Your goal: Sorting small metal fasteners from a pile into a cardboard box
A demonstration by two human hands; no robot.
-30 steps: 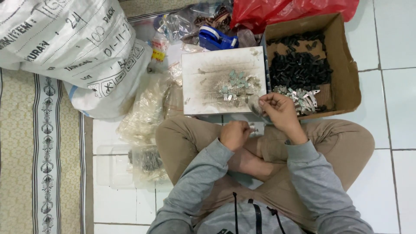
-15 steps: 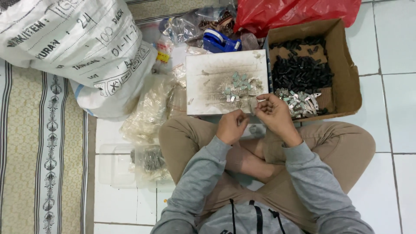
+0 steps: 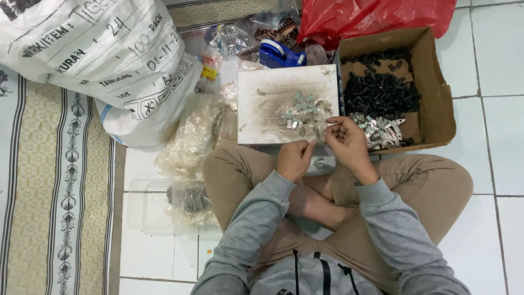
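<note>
Over the lap, at the white board's (image 3: 273, 104) near edge | left hand (image 3: 293, 159) curled shut, contents hidden | right hand (image 3: 345, 141) pinches a small metal clip (image 3: 321, 130), raised for fingertip work | metal clips (image 3: 301, 112) heaped within reach | cardboard box (image 3: 436, 104) holds black parts (image 3: 381, 93)

Left hand (image 3: 293, 158) loosely fisted, right hand (image 3: 346, 141) curled, fingertips pinched together.

Whatever the right hand (image 3: 346, 141) pinches at the lower edge of the white board (image 3: 267, 106) is too small to make out. The left hand (image 3: 293, 158) curls over its own fingers. The white sack (image 3: 103, 60) and red bag (image 3: 371, 19) run off the top edge. The bagged pieces (image 3: 188, 199) at lower left are blurred behind plastic.
</note>
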